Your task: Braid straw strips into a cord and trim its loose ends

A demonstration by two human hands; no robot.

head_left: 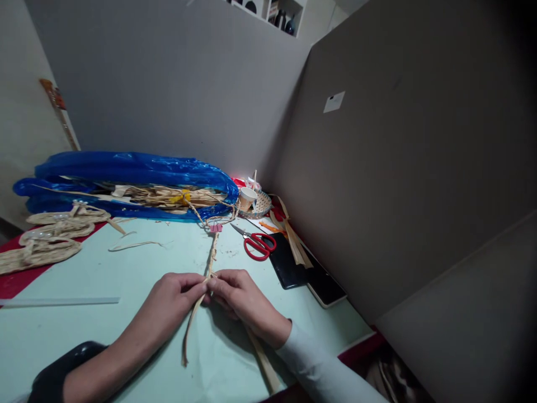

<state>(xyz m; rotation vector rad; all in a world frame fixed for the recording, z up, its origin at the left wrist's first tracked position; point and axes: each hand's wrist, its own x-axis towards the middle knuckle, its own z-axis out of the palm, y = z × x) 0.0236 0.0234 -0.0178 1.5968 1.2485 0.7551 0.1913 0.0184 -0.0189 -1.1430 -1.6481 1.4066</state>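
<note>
A braid of dried plant fibre (213, 252) runs toward me from a pink binder clip (215, 228) on the pale green table sheet. At its near end my left hand (178, 294) pinches the strands between thumb and fingers. My right hand (237, 294) grips the same spot from the other side, its fingertips touching those of the left. One loose strand (189, 333) hangs below the left hand. Another wide strip (264, 361) comes out from under the right hand toward the table's front edge. The fingertips partly hide the crossing of the strands.
Red-handled scissors (259, 246) lie right of the braid, beside a black pouch (287, 263) and a phone (327, 288). Behind is a blue plastic bag (126, 162) of dried fibre strips. Woven sandals (50, 252) and a pale ruler-like strip (62, 301) lie left. Grey partitions (377, 157) stand behind and right.
</note>
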